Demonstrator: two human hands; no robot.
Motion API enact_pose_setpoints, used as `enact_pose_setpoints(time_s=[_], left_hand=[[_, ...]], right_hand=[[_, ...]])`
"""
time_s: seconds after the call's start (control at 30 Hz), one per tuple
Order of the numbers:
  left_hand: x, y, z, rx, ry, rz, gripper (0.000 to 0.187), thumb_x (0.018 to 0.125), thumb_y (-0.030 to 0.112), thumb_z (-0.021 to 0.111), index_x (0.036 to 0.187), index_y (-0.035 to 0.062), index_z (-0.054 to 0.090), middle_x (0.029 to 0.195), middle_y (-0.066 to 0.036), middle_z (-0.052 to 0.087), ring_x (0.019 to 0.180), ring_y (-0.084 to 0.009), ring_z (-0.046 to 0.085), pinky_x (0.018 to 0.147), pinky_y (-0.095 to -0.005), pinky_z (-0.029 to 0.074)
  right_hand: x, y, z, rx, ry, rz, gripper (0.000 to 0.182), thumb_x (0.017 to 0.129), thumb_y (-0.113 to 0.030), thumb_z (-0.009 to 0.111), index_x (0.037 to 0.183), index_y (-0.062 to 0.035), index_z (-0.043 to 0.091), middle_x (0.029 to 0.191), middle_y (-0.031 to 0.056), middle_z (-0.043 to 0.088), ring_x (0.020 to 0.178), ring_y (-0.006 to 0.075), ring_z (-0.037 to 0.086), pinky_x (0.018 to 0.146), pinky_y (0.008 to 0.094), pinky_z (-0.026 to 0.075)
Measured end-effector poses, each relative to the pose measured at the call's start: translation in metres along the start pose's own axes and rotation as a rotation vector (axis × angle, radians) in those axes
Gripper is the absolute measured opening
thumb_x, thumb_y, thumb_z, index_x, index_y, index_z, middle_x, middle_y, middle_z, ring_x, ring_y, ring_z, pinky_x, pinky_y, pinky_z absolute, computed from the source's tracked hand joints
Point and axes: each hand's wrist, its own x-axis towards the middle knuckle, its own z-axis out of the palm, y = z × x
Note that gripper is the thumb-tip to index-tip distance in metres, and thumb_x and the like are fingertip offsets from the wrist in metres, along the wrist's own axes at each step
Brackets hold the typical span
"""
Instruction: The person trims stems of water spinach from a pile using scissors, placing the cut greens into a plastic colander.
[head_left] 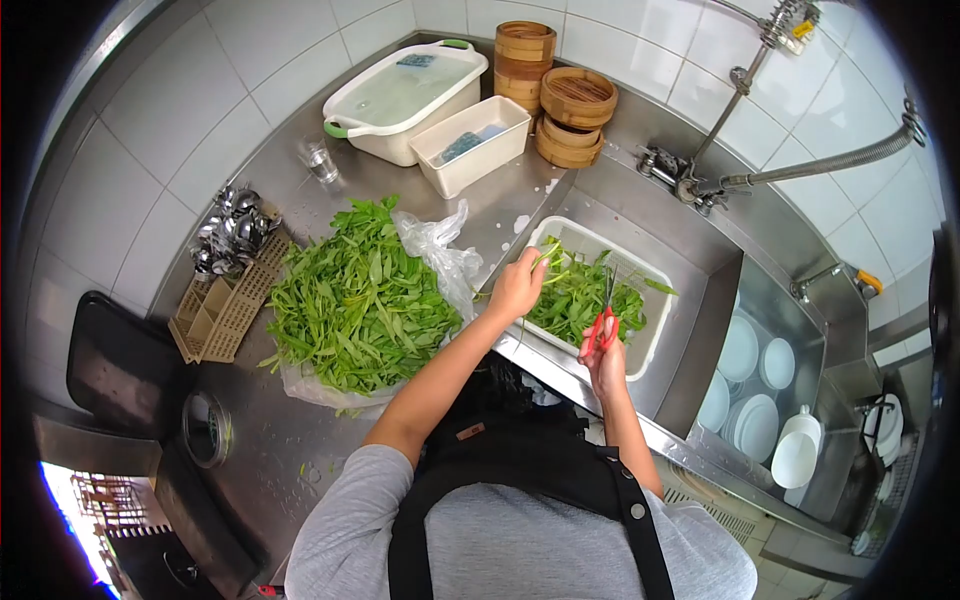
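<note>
My left hand (519, 284) is closed around a few green leafy stems (552, 262) above the left side of a white basket (655, 345). Cut leafy greens (575, 305) lie inside that basket, which sits in the steel sink. In my right hand (604, 362) are scissors with red handles (606, 325), their blades pointing up over the greens. Left of my left arm, a big heap of leafy greens (365, 300) rests on a clear plastic bag (445, 245) on the steel counter.
A cutlery rack (228, 310) with spoons stands at the left. Behind are a white tub of water (400, 95), a smaller white bin (472, 150) and bamboo steamers (578, 98). Stacked plates (752, 425) sit in the right sink, below a hose tap (740, 181).
</note>
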Motion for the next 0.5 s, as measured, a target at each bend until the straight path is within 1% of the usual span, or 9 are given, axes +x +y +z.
enact_pose_setpoints(time_s=[0.03,0.1,0.17,0.2,0.23,0.3,0.37,0.43,0.5], left_hand=[[0.000,0.001,-0.002,-0.042,-0.005,-0.012,0.018,0.088,0.023,0.048,0.091,0.0056,0.048,0.059,-0.018,0.052,0.055,-0.0357,0.054,0.050,-0.0408,0.038],[0.000,0.006,-0.008,-0.085,-0.005,-0.027,0.018,0.088,0.023,0.048,0.090,0.0055,0.048,0.058,-0.018,0.052,0.053,-0.0337,0.054,0.050,-0.0388,0.038],[0.002,0.013,-0.012,-0.202,-0.032,-0.076,0.018,0.087,0.022,0.049,0.092,0.0057,0.047,0.063,-0.020,0.055,0.062,-0.0414,0.054,0.054,-0.0474,0.039],[0.001,0.017,-0.013,-0.203,-0.030,-0.081,0.018,0.087,0.022,0.049,0.092,0.0057,0.047,0.063,-0.020,0.055,0.062,-0.0414,0.054,0.054,-0.0474,0.039],[-0.001,0.021,-0.013,-0.188,-0.036,-0.060,0.017,0.087,0.022,0.049,0.093,0.0062,0.048,0.062,-0.020,0.055,0.061,-0.0408,0.055,0.053,-0.0464,0.039],[0.000,0.030,-0.017,-0.175,-0.041,-0.039,0.017,0.087,0.022,0.050,0.094,0.0066,0.048,0.062,-0.020,0.055,0.060,-0.0402,0.055,0.052,-0.0453,0.039],[-0.001,0.036,-0.022,-0.144,-0.108,-0.084,0.018,0.087,0.024,0.049,0.094,0.0066,0.050,0.060,-0.016,0.053,0.051,-0.0296,0.053,0.048,-0.0363,0.038],[0.001,0.029,-0.028,-0.133,-0.045,-0.070,0.017,0.087,0.022,0.049,0.094,0.0066,0.049,0.059,-0.018,0.053,0.053,-0.0334,0.054,0.048,-0.0391,0.039],[-0.001,0.027,-0.045,-0.116,0.029,-0.054,0.016,0.087,0.021,0.050,0.094,0.0066,0.048,0.059,-0.019,0.054,0.055,-0.0372,0.055,0.048,-0.0419,0.039]], right_hand=[[-0.002,-0.002,0.002,-0.006,-0.103,-0.030,0.050,0.085,-0.054,0.042,0.082,-0.0049,0.052,0.053,0.0047,0.050,0.045,0.0117,0.044,0.045,0.0250,0.036],[0.007,-0.002,0.006,-0.061,-0.141,-0.072,0.051,0.083,-0.058,0.042,0.084,-0.0078,0.050,0.061,0.0058,0.054,0.048,0.0122,0.046,0.046,0.0240,0.037],[0.022,-0.010,0.014,0.205,0.022,-0.023,0.054,0.079,-0.064,0.042,0.086,-0.0106,0.048,0.074,0.0080,0.057,0.056,0.0139,0.053,0.051,0.0259,0.043],[0.030,-0.016,0.016,0.182,-0.002,0.003,0.058,0.076,-0.068,0.042,0.087,-0.0118,0.047,0.089,0.0120,0.056,0.070,0.0207,0.059,0.060,0.0331,0.049],[0.037,-0.019,0.021,0.180,0.000,0.007,0.058,0.076,-0.068,0.042,0.087,-0.0118,0.047,0.089,0.0120,0.056,0.070,0.0207,0.059,0.060,0.0331,0.049],[0.053,-0.027,0.031,0.250,-0.008,0.067,0.076,0.071,-0.071,0.045,0.107,-0.0051,0.034,0.104,0.0172,0.049,0.085,0.0278,0.056,0.068,0.0387,0.049],[0.082,-0.035,0.028,0.279,-0.005,0.008,0.079,0.071,-0.072,0.045,0.110,-0.0044,0.031,0.107,0.0186,0.046,0.090,0.0301,0.054,0.071,0.0402,0.049],[0.101,-0.046,0.018,0.301,0.002,-0.041,0.083,0.070,-0.073,0.045,0.112,-0.0037,0.027,0.111,0.0199,0.043,0.095,0.0325,0.053,0.073,0.0417,0.049],[0.115,-0.059,0.010,0.104,0.320,-0.261,0.079,0.070,-0.074,0.043,0.107,-0.0043,0.035,0.101,0.0173,0.049,0.087,0.0300,0.057,0.066,0.0368,0.050]])
